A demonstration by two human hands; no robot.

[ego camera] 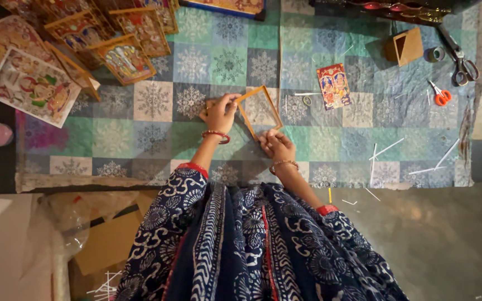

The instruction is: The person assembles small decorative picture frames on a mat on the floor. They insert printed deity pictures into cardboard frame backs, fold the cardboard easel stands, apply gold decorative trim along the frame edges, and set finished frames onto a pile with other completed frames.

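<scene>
An empty wooden picture frame [260,109] stands tilted on the patterned quilt [157,100] in front of me. My left hand [220,112] grips the frame's upper left corner, fingers closed on the wood. My right hand [277,146] pinches the frame's lower right corner. Both wrists wear bangles. The quilt shows through the frame's open middle.
A small colourful printed picture [333,85] lies right of the frame. Several framed pictures [124,58] and loose prints [32,86] are stacked at the far left. Large scissors [463,66], small orange scissors [440,95], a tape roll [434,54] and a wooden box [405,47] sit far right. White strips [387,149] are scattered.
</scene>
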